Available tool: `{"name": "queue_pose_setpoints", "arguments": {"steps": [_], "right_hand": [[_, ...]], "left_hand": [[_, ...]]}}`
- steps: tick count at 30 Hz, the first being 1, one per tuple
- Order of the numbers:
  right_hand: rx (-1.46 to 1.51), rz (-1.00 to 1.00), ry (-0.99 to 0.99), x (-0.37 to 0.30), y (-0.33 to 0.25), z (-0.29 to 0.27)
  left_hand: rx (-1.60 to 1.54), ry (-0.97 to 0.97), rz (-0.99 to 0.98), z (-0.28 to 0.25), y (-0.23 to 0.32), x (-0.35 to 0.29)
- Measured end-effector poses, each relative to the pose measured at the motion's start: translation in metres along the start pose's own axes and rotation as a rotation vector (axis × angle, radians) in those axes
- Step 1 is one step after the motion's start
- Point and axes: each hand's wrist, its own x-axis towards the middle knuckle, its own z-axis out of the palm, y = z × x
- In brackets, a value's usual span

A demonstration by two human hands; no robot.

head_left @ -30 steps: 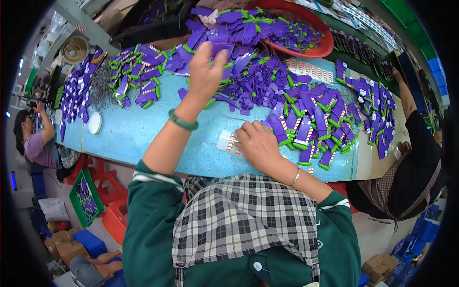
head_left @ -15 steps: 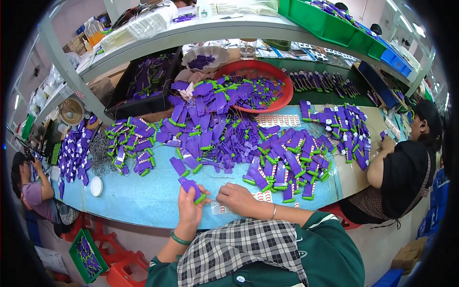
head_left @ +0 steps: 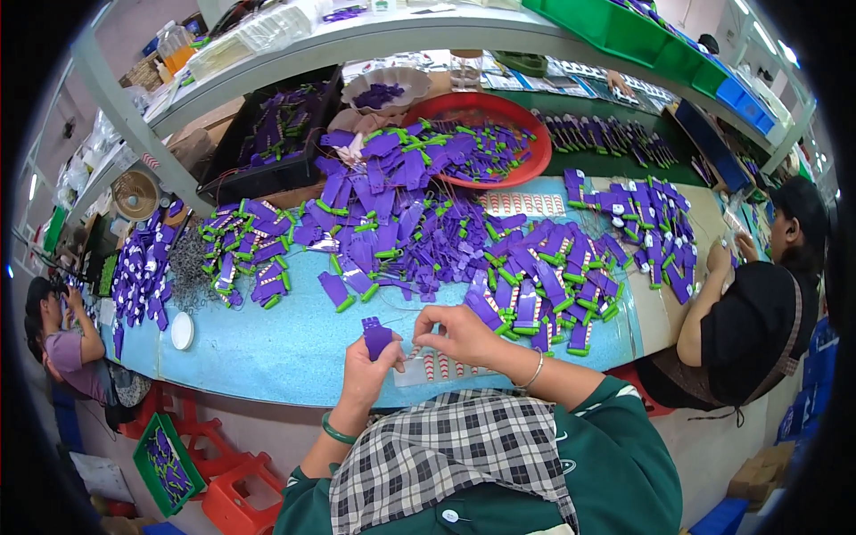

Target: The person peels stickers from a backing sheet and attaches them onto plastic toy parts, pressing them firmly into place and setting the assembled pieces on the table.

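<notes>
Right now, looking down from my head, the purple card is my landmark: my left hand holds it pinched between thumb and fingers, standing upright with its long axis running up and away from me, its notched top edge highest. Just to the right of the purple card, my right hand has its fingers closed to a fine pinch on something too small for me to make out, perhaps a thin thread or tie; the fingertips sit level with the card's middle and almost touch it. So my right hand is the one that has to close the last gap, moving leftward toward the card. Below and right of the card, flat on the blue worktop, lies a clear sheet of small red-and-white stickers, under both wrists. Beyond the card, farther from me, the heap of purple cards with green ends spreads across the worktop, with a red basin behind it. Far right of the card, another person's hand works at a smaller heap.
</notes>
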Motion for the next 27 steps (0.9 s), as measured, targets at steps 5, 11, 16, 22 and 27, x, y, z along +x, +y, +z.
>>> {"name": "queue_pose_setpoints", "arguments": {"steps": [5,11,16,22,27], "right_hand": [[-0.308,-0.235,0.151,-0.003,-0.022,-0.001],[0.042,-0.15,0.428,-0.009,-0.02,0.005],[0.276,0.047,0.224,-0.011,-0.001,0.007],[0.378,0.015,0.285,-0.009,-0.002,0.006],[0.355,0.097,0.202,-0.007,0.003,0.012]], "left_hand": [[0.144,-0.052,-0.017,0.013,0.006,0.002],[-0.047,0.072,0.02,0.025,0.017,0.008],[-0.093,-0.056,0.037,0.032,0.016,0.013],[-0.348,-0.11,-0.098,0.027,0.02,0.01],[-0.462,-0.18,-0.162,0.027,0.018,0.006]]}}
